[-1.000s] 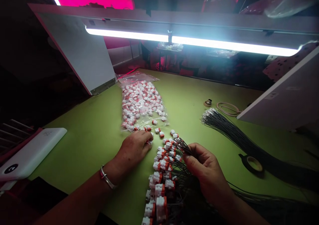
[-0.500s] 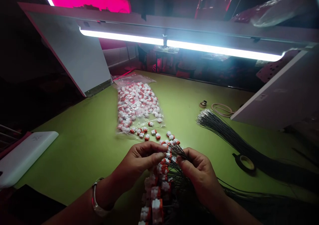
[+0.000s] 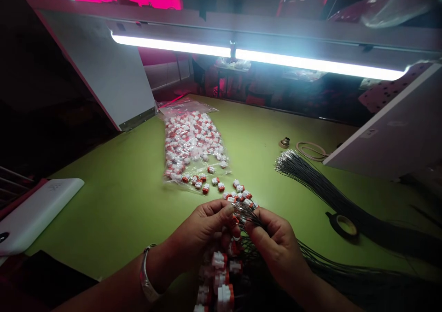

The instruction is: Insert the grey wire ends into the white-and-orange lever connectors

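Green table [image 3: 120, 201], connector bag [image 3: 193, 146] past left hand [image 3: 203, 229], tape roll [image 3: 341, 226] beside wire bundle [image 3: 321, 185]

Connectors: small white-and-orange plastic connectors [image 3: 219, 259], smooth moulded plastic with a faint sheen.
Bag: clear plastic bag [image 3: 193, 141], thin glossy film, crinkled, with bright glints from the lamp.
Wires: thin grey wires [image 3: 311, 173], matt insulation; the fanned tips shine like bare metal.
Surface: green surface [image 3: 120, 197], smooth, even and matt.
Bangle: silver metal bangle [image 3: 147, 279], polished and shiny.
Tape: dark roll of tape [image 3: 340, 224], dull outer face, paler inner ring.
Slab: white plastic slab [image 3: 37, 213], smooth, satin finish.
Fitting: small metal fitting [image 3: 285, 142], dull sheen.
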`<state>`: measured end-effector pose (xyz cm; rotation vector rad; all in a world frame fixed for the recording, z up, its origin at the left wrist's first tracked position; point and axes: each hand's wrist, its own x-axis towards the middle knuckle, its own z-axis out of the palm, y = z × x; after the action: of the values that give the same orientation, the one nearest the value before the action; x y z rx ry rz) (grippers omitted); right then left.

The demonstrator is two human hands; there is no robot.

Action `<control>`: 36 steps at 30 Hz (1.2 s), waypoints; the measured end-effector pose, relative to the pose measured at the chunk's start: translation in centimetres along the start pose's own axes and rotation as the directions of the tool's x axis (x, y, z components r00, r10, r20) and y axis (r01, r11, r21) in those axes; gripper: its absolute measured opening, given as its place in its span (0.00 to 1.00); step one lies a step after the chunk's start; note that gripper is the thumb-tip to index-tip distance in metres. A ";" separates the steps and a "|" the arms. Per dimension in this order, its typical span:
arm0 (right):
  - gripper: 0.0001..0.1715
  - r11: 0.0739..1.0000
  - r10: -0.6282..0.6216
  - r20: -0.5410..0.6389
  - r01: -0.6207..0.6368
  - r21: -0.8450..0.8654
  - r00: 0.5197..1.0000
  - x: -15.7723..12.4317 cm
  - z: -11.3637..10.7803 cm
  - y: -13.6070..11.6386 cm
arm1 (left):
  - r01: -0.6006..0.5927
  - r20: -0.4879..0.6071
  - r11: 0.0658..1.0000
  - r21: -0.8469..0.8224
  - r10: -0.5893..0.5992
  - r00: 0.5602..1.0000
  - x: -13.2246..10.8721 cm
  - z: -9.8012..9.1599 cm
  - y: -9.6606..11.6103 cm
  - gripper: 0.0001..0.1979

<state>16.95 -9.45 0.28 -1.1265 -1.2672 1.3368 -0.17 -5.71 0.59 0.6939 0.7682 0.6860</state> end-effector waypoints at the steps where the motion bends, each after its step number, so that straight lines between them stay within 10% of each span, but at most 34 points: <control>1: 0.15 1.000 -0.010 -0.017 0.009 -0.017 1.000 0.0 0.0 0.1 | 0.002 0.010 1.000 -0.002 -0.002 1.000 0.0 0.0 -0.1 0.13; 12: 0.11 0.978 -0.145 -0.011 0.141 -0.155 0.989 0.0 -0.3 0.6 | 0.028 0.051 0.997 -0.076 -0.024 0.998 -0.5 -0.4 0.3 0.10; 36: 0.14 0.998 0.066 -0.081 -0.065 0.009 0.995 0.2 0.4 -0.7 | -0.011 -0.037 0.998 -0.057 0.009 0.999 -0.9 0.3 0.2 0.10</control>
<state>16.57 -9.34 0.97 -1.2149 -1.1758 1.3288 -0.48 -6.38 1.27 0.6346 0.7764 0.7295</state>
